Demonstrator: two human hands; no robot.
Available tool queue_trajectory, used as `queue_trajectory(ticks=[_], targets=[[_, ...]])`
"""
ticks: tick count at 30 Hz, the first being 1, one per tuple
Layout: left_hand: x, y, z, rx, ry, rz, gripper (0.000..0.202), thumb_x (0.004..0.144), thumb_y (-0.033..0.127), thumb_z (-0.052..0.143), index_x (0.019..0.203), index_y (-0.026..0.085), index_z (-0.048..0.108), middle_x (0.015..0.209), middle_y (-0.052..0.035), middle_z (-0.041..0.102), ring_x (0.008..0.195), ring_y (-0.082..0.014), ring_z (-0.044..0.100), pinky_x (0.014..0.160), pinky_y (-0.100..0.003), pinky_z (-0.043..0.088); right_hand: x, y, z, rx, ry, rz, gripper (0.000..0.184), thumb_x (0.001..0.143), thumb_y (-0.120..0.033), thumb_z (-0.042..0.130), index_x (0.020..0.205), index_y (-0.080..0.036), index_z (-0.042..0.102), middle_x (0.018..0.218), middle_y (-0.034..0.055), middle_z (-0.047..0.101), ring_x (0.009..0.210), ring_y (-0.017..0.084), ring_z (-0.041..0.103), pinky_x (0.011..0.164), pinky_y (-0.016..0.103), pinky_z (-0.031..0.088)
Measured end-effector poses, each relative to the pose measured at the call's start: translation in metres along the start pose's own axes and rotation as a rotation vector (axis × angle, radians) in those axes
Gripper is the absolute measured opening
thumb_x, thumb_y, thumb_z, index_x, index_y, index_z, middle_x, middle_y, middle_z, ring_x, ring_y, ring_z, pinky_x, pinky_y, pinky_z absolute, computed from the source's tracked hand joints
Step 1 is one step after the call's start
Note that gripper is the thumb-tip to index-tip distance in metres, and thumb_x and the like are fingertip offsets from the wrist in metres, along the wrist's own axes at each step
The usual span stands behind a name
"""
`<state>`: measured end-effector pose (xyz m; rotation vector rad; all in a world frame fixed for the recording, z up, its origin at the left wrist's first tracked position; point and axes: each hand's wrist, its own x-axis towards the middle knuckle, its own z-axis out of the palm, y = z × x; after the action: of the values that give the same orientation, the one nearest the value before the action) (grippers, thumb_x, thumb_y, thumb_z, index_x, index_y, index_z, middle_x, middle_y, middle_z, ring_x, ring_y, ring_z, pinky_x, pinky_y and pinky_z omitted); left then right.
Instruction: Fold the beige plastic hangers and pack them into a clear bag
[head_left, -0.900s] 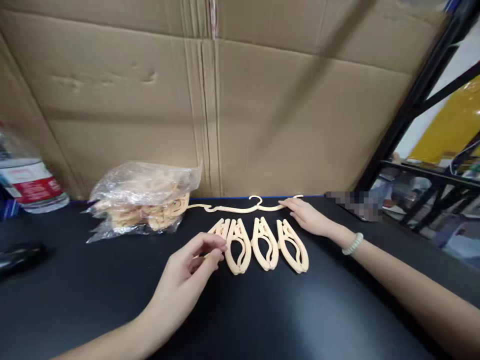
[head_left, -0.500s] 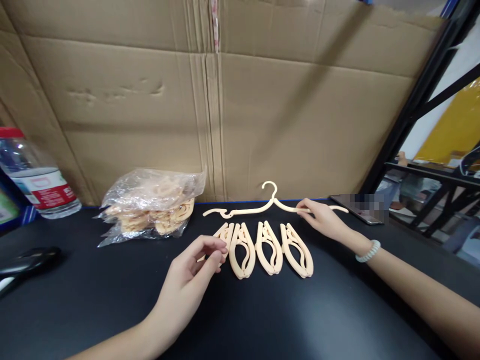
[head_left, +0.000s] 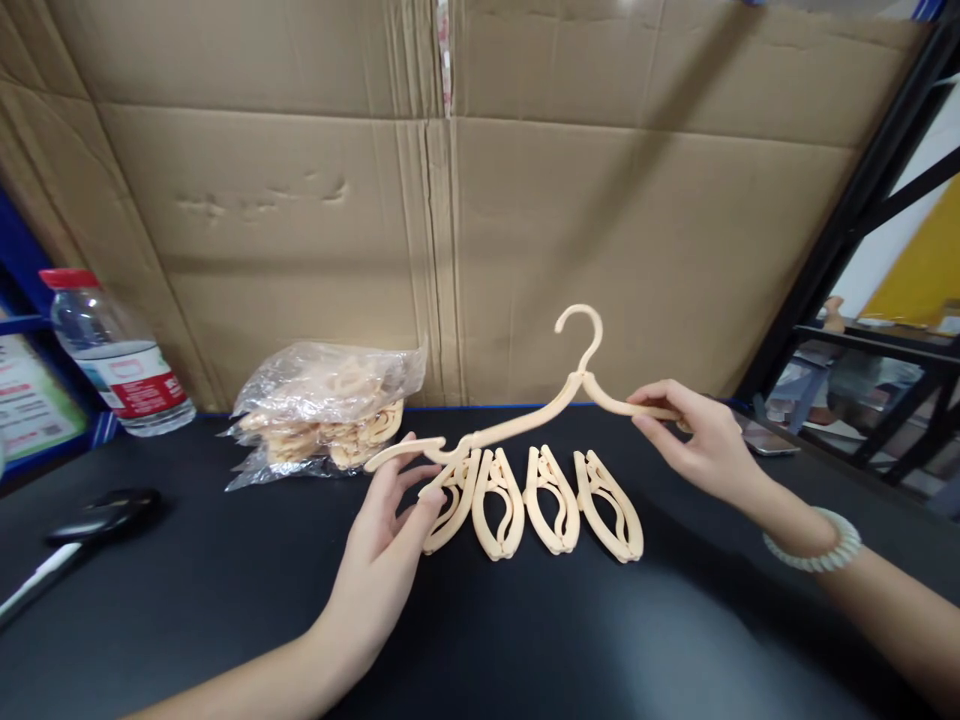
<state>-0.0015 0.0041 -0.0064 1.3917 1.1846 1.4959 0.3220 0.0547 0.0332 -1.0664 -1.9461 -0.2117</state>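
Observation:
My right hand (head_left: 701,440) is closed on the right arm of an unfolded cream plastic hanger (head_left: 525,415) and holds it tilted above the black table (head_left: 225,600), hook up. The hanger's left end dips toward my left hand (head_left: 390,530). That hand's thumb and fingers are apart on either side of the hanger's left tip, touching it lightly. Below the hanger, several folded cream hangers (head_left: 555,500) lie side by side on the table; my left fingers rest by the leftmost one.
A clear plastic bag of more folded hangers (head_left: 330,410) lies at the back left. A water bottle (head_left: 112,350) stands far left, a black object (head_left: 105,510) lies near it. A cardboard wall (head_left: 600,230) closes the back. A phone (head_left: 765,440) and black shelving (head_left: 862,230) are at the right.
My right hand has lifted the unfolded hanger off the table and up to the right. My left hand has opened from a loose pinch and risen to the hanger's left end.

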Motion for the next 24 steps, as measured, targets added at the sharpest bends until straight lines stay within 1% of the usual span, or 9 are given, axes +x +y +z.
queue_trajectory(ticks=[2, 4, 7, 10, 13, 15, 17, 20, 24], targets=[[-0.003, 0.0, 0.0, 0.02, -0.029, 0.021, 0.052, 0.088, 0.044, 0.06, 0.135, 0.03, 0.045, 0.143, -0.0046, 0.046, 0.124, -0.0226, 0.051, 0.093, -0.03, 0.051, -0.003, -0.009, 0.004, 0.017, -0.073, -0.07, 0.006, 0.091, -0.022, 0.053, 0.096, -0.021, 0.056, 0.082, 0.0041, 0.065, 0.069, 0.017, 0.063, 0.06, 0.028, 0.05], [-0.006, 0.0, 0.0, 0.056, -0.086, 0.051, 0.053, 0.09, 0.044, 0.058, 0.139, 0.032, 0.042, 0.144, -0.0039, 0.045, 0.124, -0.023, 0.052, 0.097, -0.031, 0.049, -0.007, -0.018, 0.01, 0.06, -0.147, -0.121, 0.009, 0.093, -0.02, 0.05, 0.1, -0.021, 0.055, 0.085, 0.0045, 0.064, 0.071, 0.016, 0.062, 0.062, 0.028, 0.051], [-0.009, 0.0, -0.001, 0.138, -0.191, 0.117, 0.051, 0.091, 0.041, 0.056, 0.14, 0.033, 0.043, 0.137, -0.0039, 0.052, 0.122, -0.0231, 0.055, 0.104, -0.035, 0.044, -0.011, -0.031, 0.016, 0.107, -0.262, -0.168, 0.014, 0.097, -0.018, 0.044, 0.106, -0.02, 0.054, 0.092, 0.0055, 0.063, 0.078, 0.016, 0.062, 0.068, 0.028, 0.051], [-0.009, 0.002, -0.002, 0.191, -0.225, 0.13, 0.045, 0.092, 0.039, 0.055, 0.136, 0.032, 0.048, 0.123, -0.0031, 0.063, 0.115, -0.022, 0.059, 0.103, -0.034, 0.044, -0.013, -0.038, 0.019, 0.124, -0.321, -0.186, 0.015, 0.098, -0.017, 0.042, 0.108, -0.019, 0.054, 0.093, 0.0057, 0.062, 0.08, 0.015, 0.061, 0.07, 0.027, 0.05], [-0.005, 0.006, -0.002, 0.201, -0.217, 0.071, 0.033, 0.09, 0.042, 0.057, 0.119, 0.026, 0.061, 0.118, -0.0041, 0.067, 0.11, -0.023, 0.062, 0.097, -0.031, 0.047, -0.012, -0.036, 0.019, 0.039, -0.298, -0.268, 0.018, 0.098, -0.015, 0.043, 0.11, -0.016, 0.056, 0.094, 0.0077, 0.064, 0.084, 0.018, 0.058, 0.073, 0.03, 0.049], [-0.003, 0.008, -0.001, 0.186, -0.206, 0.007, 0.032, 0.088, 0.045, 0.058, 0.111, 0.022, 0.064, 0.115, -0.0056, 0.069, 0.105, -0.0242, 0.064, 0.092, -0.031, 0.05, -0.009, -0.033, 0.016, -0.137, -0.243, -0.368, 0.019, 0.097, -0.015, 0.045, 0.109, -0.015, 0.059, 0.092, 0.009, 0.066, 0.086, 0.022, 0.056, 0.074, 0.035, 0.047], [-0.001, 0.009, -0.001, 0.181, -0.185, -0.033, 0.034, 0.087, 0.047, 0.058, 0.107, 0.02, 0.064, 0.11, -0.0066, 0.07, 0.102, -0.025, 0.065, 0.09, -0.031, 0.05, -0.006, -0.031, 0.013, -0.35, -0.162, -0.427, 0.018, 0.097, -0.018, 0.047, 0.104, -0.015, 0.063, 0.09, 0.0098, 0.069, 0.083, 0.024, 0.055, 0.071, 0.038, 0.043], [0.0, 0.011, 0.0, 0.171, -0.153, -0.045, 0.036, 0.085, 0.049, 0.061, 0.105, 0.019, 0.064, 0.103, -0.0066, 0.071, 0.098, -0.0248, 0.065, 0.087, -0.031, 0.05, -0.005, -0.035, 0.008, -0.569, -0.079, -0.415, 0.02, 0.097, -0.025, 0.048, 0.097, -0.015, 0.065, 0.087, 0.0105, 0.071, 0.076, 0.024, 0.056, 0.065, 0.036, 0.04], [-0.002, 0.012, 0.001, 0.124, -0.128, -0.032, 0.033, 0.085, 0.049, 0.062, 0.104, 0.021, 0.064, 0.091, -0.004, 0.069, 0.092, -0.0226, 0.065, 0.082, -0.028, 0.05, -0.007, -0.044, 0.004, -0.702, -0.051, -0.368, 0.023, 0.098, -0.028, 0.047, 0.088, -0.019, 0.066, 0.088, 0.0086, 0.072, 0.074, 0.022, 0.061, 0.062, 0.035, 0.04]])
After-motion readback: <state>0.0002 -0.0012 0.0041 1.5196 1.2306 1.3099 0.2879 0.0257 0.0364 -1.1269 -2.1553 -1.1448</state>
